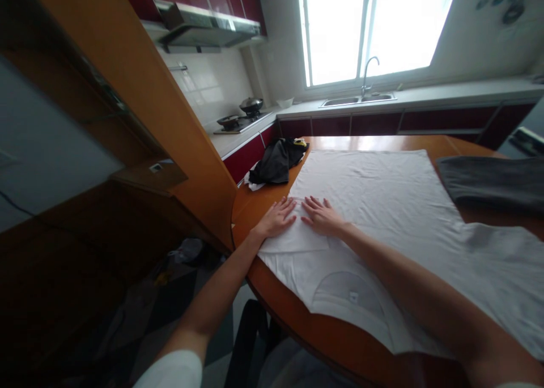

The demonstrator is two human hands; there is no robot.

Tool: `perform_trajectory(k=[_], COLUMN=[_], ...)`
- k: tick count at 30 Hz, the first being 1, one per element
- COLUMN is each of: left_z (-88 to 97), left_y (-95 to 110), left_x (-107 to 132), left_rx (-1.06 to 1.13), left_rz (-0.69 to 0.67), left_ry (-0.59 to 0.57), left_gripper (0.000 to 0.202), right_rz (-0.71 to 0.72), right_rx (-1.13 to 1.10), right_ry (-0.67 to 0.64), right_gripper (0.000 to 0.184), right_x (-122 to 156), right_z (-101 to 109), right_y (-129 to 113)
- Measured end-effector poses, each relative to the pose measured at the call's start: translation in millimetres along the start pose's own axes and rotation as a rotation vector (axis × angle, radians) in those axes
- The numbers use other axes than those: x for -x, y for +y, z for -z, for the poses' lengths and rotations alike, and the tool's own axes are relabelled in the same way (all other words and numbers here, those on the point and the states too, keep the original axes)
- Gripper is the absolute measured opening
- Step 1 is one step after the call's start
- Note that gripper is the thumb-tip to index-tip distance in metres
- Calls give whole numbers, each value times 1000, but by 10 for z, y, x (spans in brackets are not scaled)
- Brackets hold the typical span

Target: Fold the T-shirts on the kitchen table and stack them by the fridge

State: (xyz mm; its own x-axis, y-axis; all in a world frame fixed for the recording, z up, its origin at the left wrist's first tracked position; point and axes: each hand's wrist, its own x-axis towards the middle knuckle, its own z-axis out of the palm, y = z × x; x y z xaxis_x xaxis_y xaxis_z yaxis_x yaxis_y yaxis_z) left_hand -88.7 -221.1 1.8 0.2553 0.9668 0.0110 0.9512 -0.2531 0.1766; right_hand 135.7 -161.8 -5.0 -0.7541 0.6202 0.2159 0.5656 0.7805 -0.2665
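- Broadly, the lower half of the frame is dominated by a rounded wooden table [369,143], by which the garments are supported.
- At the left of the frame, a tall wooden panel [170,110] is seen slanting down toward the table's edge.
- Across the centre and lower right, a white T-shirt [382,195] is spread over the table; its hem is placed toward the upper centre, its neckline toward the bottom, and one sleeve is cut off by the right border.
- Along the upper right, a pale countertop [459,93] is carried on dark red cabinets, beneath a bright window [335,31].
- At the upper left, a range hood [208,31] is mounted above a stove.
- At the right border, a grey garment [493,184] is laid flat beside the T-shirt.
- Left of the shirt, a heap of dark clothing [276,161] is gathered at the table's edge.
- Near the centre, the left hand [276,217] is rested palm down on the shirt's left side, its fingers extended and loosely parted.
- Just beside it, separated by a narrow gap, the right hand [323,217] is likewise pressed flat, with fingers spread; nothing is gripped by either.
- Below the hands, a straight edge is visible in the cloth.
- Inside the neckline, at lower centre, a small label [353,297] is shown.
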Motion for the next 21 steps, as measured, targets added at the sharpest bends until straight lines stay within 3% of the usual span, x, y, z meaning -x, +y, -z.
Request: perform_trajectory(k=[5,7,11,16,21], left_z=[-13,-10,-7,-18,21], left_y=[-9,-26,-74,-70,-21], left_x=[-7,-4,1,-1,4], left_rx=[11,53,161,69,31], left_rz=[5,-6,-29,-19,15], left_ry=[10,25,167,96,174], left_gripper=[65,66,62,66,64], right_rz=[-54,-59,-56,-64,-63], right_rx=[52,51,43,36,31], right_ry=[-130,-136,-134,-134,-131], right_gripper=[71,74,75,74,73], right_x=[14,12,17,23,22], right_z=[-33,-28,-20,-17,-9], right_y=[20,24,17,14,14])
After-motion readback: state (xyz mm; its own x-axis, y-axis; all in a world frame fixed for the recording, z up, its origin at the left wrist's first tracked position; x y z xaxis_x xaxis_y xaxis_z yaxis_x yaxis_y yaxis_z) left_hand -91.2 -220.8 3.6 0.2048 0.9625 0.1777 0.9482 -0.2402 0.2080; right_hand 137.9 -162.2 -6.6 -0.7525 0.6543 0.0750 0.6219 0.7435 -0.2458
